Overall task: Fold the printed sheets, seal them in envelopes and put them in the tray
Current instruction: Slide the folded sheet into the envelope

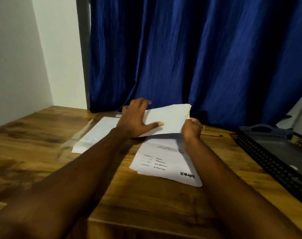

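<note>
A white envelope (171,118) with a yellow strip on its right end is lifted above the table's middle. My left hand (134,118) grips its left end, thumb on the near face and fingers behind. My right hand (191,129) pinches its lower right corner with curled fingers. Under the hands lies a stack of printed sheets (165,161) showing upside-down text. A stack of white envelopes (96,133) in a clear wrapper lies to the left. A dark perforated tray (274,163) stands at the right.
The wooden table (43,152) meets a white wall on the left and a blue curtain (190,57) behind. A pencil (211,134) lies on the table just right of my right hand.
</note>
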